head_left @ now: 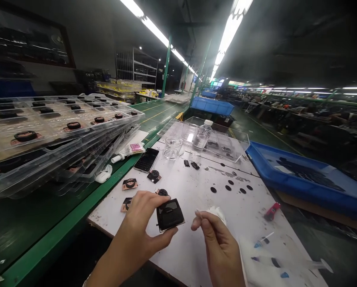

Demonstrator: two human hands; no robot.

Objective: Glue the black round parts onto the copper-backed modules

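Observation:
Between the thumb and fingers of my left hand (141, 223), a square black part with a glossy face (170, 215) is held tilted by its edges. My right hand (218, 245) is closed in a pinch just to the right of that part, apart from it. A small pale tip shows at its fingertips, too little to name. Behind its knuckles lies something white and crumpled (217, 212). Near my left hand, several small copper-coloured pieces with black rings lie on the white tabletop (193, 195), among them one ringed piece (129, 183) and another partly hidden (126, 204).
Stacked clear trays (85, 139) with ringed parts rise at left. A phone (146, 159), a glass cup (173, 148) and a capped bottle (204, 135) stand farther back. Several black discs (228, 187), a syringe (274, 262) and a pink-handled tool (272, 211) lie right, beside a blue bin (265, 167).

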